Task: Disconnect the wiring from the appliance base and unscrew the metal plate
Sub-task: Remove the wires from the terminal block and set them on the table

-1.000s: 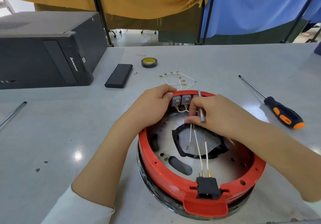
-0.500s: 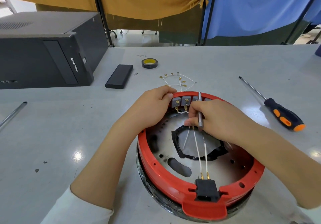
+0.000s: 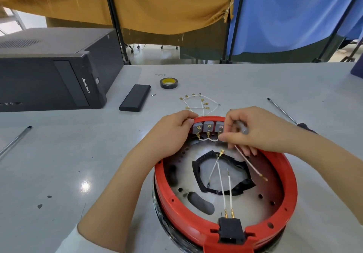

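I am working on the appliance base (image 3: 172, 199), the red ring lying on the desk (image 3: 59, 164) in front of me. Inside this ring, the metal plate (image 3: 243, 209) is still fixed. At the far rim of the ring, my left hand (image 3: 169, 137) is gripping the edge beside the grey terminal blocks (image 3: 208, 126). My right hand (image 3: 253, 131) is holding a small tool (image 3: 242, 128) and pinching a wire near the third block. I judge the disconnecting step is going on; next, the linked white wires (image 3: 209, 140) need pulling off.
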The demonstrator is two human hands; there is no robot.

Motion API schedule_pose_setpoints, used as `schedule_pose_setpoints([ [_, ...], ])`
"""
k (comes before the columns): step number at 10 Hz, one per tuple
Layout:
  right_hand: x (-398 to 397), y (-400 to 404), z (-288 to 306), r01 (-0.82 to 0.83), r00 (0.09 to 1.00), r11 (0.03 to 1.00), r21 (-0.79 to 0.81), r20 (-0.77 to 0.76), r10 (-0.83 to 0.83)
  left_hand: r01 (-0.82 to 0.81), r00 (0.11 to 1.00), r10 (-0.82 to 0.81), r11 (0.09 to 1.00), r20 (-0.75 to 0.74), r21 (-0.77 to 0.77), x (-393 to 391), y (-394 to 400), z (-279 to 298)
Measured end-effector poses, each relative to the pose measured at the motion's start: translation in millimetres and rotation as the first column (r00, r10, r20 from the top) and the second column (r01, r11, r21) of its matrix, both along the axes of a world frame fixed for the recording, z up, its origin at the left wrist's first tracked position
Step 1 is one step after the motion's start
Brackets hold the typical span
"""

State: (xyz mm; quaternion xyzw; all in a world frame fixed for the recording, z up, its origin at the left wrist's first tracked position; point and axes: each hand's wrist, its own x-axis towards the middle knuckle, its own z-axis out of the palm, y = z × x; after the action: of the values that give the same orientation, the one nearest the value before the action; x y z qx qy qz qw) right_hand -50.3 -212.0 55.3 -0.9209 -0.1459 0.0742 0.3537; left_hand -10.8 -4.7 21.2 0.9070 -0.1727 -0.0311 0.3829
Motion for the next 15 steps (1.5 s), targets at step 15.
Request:
schedule_pose_setpoints([
  [15,123.3,3.8,-24.8,0.383,0.922,0.920,-0.081,-0.021,-0.386,-0.008,1.000,0.008,1.000,-0.010,0.001,-3.7,-1.0,3.4],
])
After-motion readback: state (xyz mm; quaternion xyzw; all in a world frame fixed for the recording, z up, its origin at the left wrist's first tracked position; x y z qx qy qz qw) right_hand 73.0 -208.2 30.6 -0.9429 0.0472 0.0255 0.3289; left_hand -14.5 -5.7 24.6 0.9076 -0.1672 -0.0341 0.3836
